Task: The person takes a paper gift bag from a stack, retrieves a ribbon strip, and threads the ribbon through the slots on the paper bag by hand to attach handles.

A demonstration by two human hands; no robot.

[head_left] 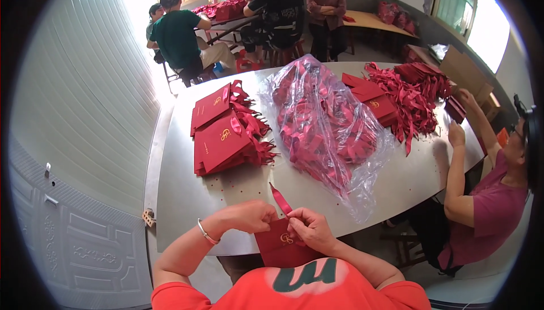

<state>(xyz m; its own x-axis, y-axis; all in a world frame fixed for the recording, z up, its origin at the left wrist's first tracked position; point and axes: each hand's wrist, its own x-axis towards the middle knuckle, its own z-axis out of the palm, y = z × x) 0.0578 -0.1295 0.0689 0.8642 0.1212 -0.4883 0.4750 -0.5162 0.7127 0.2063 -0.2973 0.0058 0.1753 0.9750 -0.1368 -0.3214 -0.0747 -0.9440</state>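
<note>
At the near edge of the table I have a dark red paper gift bag [271, 251] with a gold emblem, held close to my body. My left hand [255, 217], with a bracelet at the wrist, is closed at the bag's top left edge; its fingertips are partly hidden. Thumb and fingers of my right hand [311, 229] pinch a red ribbon [280, 199] at the bag's top. The ribbon's loose end points up and away from me. Beyond my left hand lie stacked red gift bags [221, 143] with ribbon handles.
A clear plastic sack [326, 123] full of red ribbons fills the middle of the metal table [238, 197]. Farther right are more red bags [371, 103] and heaped ribbons [405, 106]. A co-worker [490, 197] handles bags at the right edge. Several people are around the back tables.
</note>
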